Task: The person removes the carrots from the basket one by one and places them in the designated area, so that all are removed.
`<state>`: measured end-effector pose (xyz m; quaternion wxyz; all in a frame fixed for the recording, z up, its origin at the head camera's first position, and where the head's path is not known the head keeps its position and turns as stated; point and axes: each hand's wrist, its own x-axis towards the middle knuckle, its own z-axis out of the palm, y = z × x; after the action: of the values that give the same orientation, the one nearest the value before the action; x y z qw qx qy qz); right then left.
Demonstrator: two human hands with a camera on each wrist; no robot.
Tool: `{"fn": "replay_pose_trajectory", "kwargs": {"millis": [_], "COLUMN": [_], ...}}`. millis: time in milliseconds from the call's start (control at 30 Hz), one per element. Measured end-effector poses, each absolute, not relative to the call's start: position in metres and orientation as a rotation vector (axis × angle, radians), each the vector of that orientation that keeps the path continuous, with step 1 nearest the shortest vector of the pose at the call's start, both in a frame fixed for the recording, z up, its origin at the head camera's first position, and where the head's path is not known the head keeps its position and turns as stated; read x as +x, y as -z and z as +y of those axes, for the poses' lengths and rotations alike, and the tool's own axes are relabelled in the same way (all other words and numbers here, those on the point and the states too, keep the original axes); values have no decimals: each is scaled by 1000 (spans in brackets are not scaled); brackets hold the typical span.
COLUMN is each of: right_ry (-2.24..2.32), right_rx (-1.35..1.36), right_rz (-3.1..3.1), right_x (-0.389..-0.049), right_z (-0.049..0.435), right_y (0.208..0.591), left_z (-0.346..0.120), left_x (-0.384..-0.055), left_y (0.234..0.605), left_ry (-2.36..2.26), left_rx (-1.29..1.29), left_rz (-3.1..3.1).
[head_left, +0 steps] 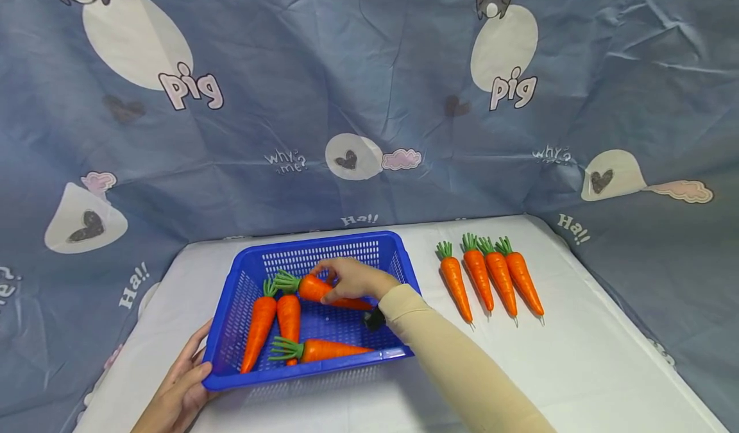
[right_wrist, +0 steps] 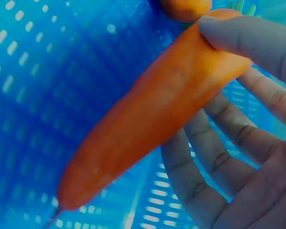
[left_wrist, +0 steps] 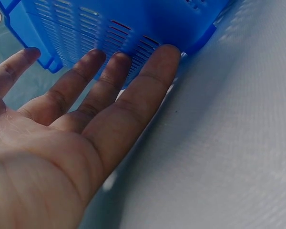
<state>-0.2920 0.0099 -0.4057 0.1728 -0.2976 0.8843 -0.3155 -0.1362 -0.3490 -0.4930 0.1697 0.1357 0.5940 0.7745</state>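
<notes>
Above the floor of a blue plastic basket, my right hand pinches a carrot near its thick end. In the right wrist view the thumb lies on top of this carrot, with the fingers beneath and its thin tip pointing down to the left. Inside the basket lie one carrot along the left wall, another carrot beside it, and a third carrot across the near side. My left hand touches the basket's near left corner; its extended fingers meet the slotted wall.
Several carrots lie side by side on the white table, right of the basket, green tops pointing away. A blue printed cloth hangs behind the table and along its sides.
</notes>
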Motion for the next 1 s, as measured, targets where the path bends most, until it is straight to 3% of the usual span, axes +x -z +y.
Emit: {"fn": "replay_pose_trajectory", "kwargs": {"millis": [533,1000], "right_ry": [1157,1350], "right_rx": [-792,-702], "right_rz": [2552,2625], "right_x": [-284,-242], "right_z": [59,131], "right_y": [369,343], "left_z": [-346,-350], "left_x": [-138,-136], "left_y": [491,494], "left_ry": [-2188,-2193], "left_rx": [327,390], "left_rz": [1738,1701]}}
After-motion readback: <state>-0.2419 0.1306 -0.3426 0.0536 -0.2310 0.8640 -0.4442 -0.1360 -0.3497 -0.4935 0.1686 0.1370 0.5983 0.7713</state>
